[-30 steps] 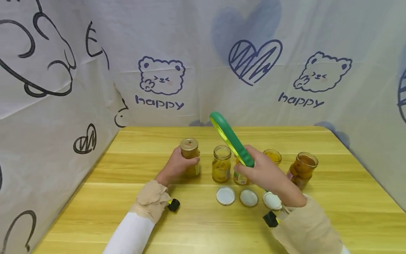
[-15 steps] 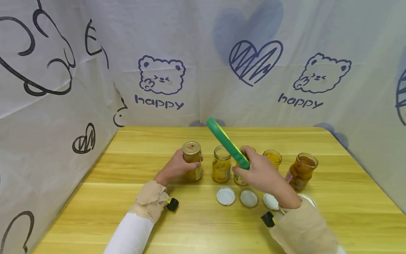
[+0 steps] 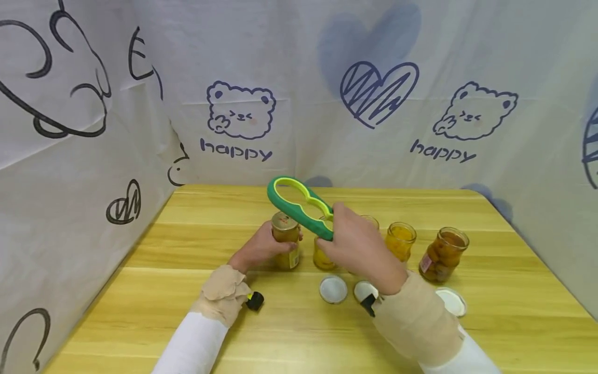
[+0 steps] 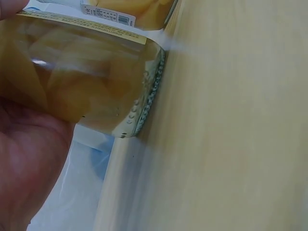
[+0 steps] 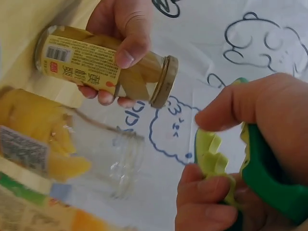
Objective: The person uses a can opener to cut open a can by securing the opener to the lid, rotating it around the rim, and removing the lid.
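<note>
My left hand (image 3: pixel 254 248) grips an upright glass jar of pale fruit (image 3: pixel 286 238), its gold lid (image 3: pixel 284 220) on. In the left wrist view, the jar's base (image 4: pixel 139 103) stands close to the tabletop. My right hand (image 3: pixel 362 246) holds a green jar opener (image 3: pixel 299 212) with a lime toothed inner edge. Its looped end reaches over toward the gold lid, just above and behind it. The right wrist view shows thumb and fingers around the opener's handle (image 5: pixel 269 178). An open jar of yellow fruit (image 3: pixel 323 258) is partly hidden behind the right hand.
Farther right stand open jars, one with yellow fruit (image 3: pixel 399 243) and one with brown round fruit (image 3: pixel 441 257); another is mostly covered by the right hand. Loose lids (image 3: pixel 333 289) lie upturned in front of them. A printed cloth (image 3: pixel 308 119) hangs behind the wooden table (image 3: pixel 289 332).
My right hand has moved left with the jar opener, which has turned so its loops face up. The lidded jar in my left hand has shifted slightly right and nearer.
</note>
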`<state>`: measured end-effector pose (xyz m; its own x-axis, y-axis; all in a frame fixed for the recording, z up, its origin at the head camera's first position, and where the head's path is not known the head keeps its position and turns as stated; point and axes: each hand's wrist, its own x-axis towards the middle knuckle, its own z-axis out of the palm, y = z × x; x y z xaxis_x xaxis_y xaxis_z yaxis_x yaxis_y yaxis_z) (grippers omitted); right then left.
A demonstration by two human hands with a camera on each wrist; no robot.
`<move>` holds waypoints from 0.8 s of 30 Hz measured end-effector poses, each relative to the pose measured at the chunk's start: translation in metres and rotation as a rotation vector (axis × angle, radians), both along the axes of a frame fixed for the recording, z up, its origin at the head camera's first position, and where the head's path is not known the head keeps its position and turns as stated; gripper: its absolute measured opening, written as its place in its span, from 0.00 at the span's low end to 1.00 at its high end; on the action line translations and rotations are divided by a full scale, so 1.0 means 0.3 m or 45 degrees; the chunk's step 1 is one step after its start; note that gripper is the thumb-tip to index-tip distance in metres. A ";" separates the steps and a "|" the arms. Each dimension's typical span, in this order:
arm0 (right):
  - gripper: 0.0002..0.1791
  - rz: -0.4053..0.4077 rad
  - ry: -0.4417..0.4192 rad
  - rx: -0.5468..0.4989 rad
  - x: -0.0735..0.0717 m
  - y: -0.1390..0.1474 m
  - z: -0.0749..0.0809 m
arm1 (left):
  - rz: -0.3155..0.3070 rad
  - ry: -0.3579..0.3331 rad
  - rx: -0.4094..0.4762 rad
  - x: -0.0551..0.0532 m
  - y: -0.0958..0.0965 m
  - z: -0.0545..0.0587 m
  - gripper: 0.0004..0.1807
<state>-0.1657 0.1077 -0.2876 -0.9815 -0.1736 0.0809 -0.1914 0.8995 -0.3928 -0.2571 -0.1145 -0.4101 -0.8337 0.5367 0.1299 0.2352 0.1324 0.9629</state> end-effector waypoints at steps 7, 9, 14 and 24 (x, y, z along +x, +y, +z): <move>0.27 -0.015 0.092 0.235 -0.021 -0.128 0.002 | -0.015 0.032 0.031 -0.002 -0.014 -0.006 0.28; 0.27 -0.023 0.106 0.280 -0.024 -0.152 -0.001 | -0.008 0.018 0.024 -0.004 -0.011 -0.007 0.27; 0.26 -0.022 0.135 0.370 -0.036 -0.184 -0.013 | 0.029 -0.018 0.020 0.001 -0.006 -0.005 0.25; 0.29 -0.015 0.221 0.513 -0.043 -0.216 -0.043 | 0.056 -0.073 0.062 0.000 -0.008 -0.007 0.30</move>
<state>-0.1787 0.0429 -0.3005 -0.9614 -0.2136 0.1732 -0.2122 0.9769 0.0268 -0.2570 -0.1168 -0.4123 -0.8631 0.4938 0.1063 0.1744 0.0938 0.9802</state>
